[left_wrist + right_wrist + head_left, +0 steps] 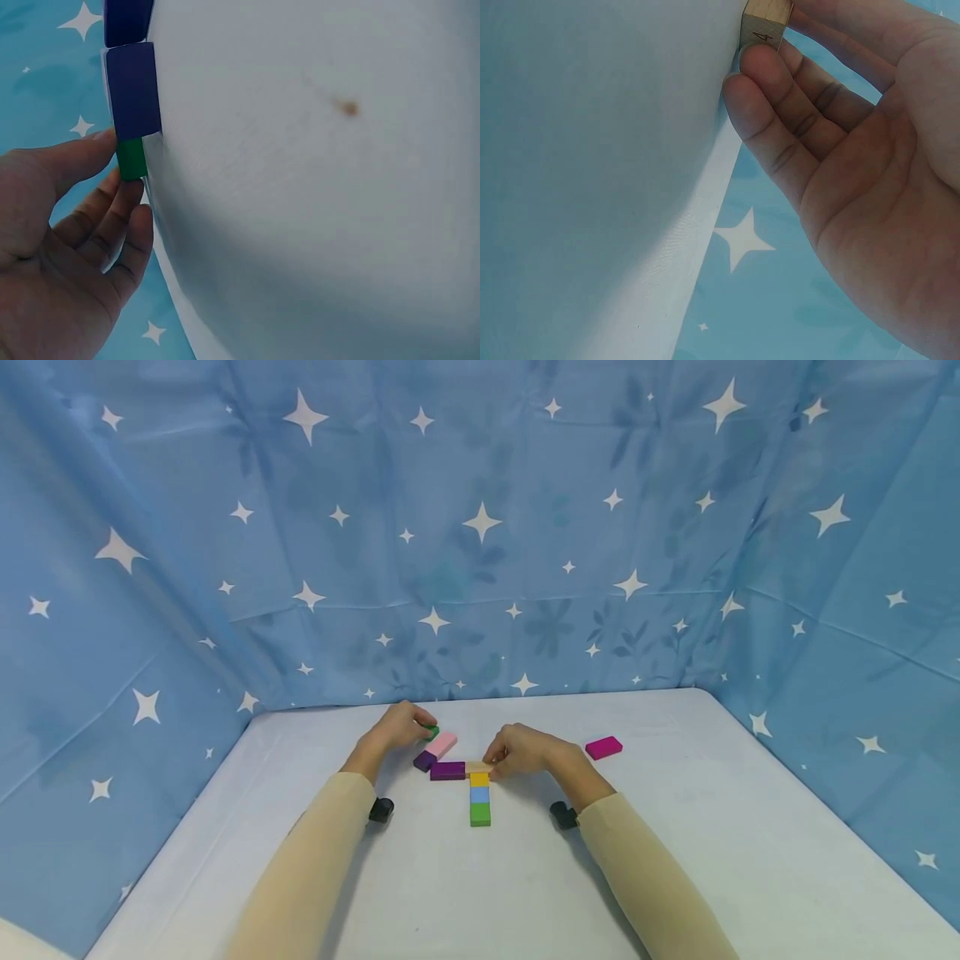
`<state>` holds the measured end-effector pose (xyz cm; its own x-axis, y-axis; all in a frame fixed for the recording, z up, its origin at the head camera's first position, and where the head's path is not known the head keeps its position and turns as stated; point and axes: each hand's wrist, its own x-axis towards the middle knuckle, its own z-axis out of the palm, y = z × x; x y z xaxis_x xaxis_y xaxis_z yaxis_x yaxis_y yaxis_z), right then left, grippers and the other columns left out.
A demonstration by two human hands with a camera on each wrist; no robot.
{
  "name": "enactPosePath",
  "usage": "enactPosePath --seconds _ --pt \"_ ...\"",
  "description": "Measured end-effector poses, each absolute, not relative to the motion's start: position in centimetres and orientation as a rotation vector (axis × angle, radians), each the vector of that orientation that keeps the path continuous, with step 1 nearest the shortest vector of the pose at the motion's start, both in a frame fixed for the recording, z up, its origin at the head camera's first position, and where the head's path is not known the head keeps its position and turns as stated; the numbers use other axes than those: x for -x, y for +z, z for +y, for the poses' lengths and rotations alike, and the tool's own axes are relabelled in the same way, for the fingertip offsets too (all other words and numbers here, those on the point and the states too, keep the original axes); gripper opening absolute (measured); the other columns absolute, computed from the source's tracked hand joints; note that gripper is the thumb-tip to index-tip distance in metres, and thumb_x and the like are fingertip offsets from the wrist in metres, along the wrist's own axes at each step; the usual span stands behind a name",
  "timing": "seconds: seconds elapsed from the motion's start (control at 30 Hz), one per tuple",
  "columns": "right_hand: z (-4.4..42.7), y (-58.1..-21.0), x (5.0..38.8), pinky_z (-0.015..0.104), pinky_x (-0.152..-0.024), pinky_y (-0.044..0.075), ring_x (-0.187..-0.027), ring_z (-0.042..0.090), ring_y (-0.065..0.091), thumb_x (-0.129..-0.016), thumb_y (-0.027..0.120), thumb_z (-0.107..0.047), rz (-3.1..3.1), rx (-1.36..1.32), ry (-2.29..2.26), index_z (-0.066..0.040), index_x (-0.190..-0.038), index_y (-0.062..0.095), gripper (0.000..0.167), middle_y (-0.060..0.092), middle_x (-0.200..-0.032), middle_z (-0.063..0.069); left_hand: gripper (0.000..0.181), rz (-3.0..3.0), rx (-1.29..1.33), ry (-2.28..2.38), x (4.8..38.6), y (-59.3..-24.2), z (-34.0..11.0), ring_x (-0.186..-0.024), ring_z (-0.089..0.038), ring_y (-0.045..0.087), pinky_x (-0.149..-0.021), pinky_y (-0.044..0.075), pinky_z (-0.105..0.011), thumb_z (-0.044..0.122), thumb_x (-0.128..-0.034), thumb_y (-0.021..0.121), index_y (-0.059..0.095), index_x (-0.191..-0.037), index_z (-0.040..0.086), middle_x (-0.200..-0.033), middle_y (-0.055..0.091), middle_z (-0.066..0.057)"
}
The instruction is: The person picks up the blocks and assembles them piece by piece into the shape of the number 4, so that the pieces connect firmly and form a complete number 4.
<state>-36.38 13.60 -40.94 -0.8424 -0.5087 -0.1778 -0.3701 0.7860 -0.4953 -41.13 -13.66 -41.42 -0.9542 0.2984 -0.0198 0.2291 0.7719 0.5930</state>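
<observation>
Nearest my head view, a front green block (480,815), blue block (479,794) and yellow block (479,779) run in a column up the white table (487,893) to a wooden block (476,767). My right hand (527,749) pinches its end, beside the purple block (447,771). Beyond, past the dark purple block (424,762) and pink block (442,744), my left hand (397,727) pinches a far green block (432,732). I judge this as placing and aligning; next calls for squaring edges, then a gentle release. Fingers mostly cover the far green block; the right wrist view crops the wooden one, and I cannot make out the right thumb's contact.
</observation>
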Motion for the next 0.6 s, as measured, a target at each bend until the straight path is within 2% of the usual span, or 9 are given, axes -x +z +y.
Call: enactPosePath --seconds 0.6 --pt "13.6 -41.0 36.5 0.03 -0.076 0.05 -0.088 0.016 0.059 -0.09 0.083 -0.023 2.666 0.689 -0.643 -0.02 -0.118 0.081 0.028 0.069 -0.095 -0.005 0.03 2.878 -0.385 0.982 41.2 -41.4 -12.3 -0.126 -0.031 0.063 -0.108 0.05 -0.047 0.009 -0.0999 0.065 0.073 -0.129 0.003 -0.131 0.072 -0.015"
